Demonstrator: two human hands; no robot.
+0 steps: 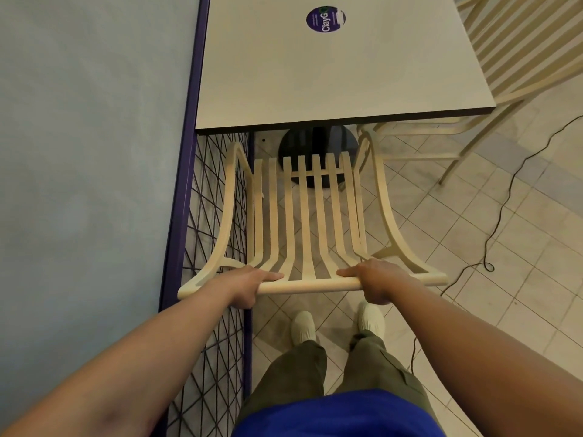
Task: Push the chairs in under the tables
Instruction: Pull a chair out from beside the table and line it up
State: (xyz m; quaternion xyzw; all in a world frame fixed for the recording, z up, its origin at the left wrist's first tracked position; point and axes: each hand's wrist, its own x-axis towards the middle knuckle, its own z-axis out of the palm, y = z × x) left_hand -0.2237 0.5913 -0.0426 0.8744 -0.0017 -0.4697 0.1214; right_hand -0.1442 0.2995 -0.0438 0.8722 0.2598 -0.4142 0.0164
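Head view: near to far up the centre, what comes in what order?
Shoes → chair top rail, held by left hand and right hand → slatted seat → black table base → table top → purple sticker.

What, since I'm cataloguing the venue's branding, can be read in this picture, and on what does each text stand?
"ClayG": white letters, turned sideways, on the round purple sticker on the table; what follows the G cannot be made out.
Small print along the sticker's edge: too blurred to read.
Nothing else bears text.
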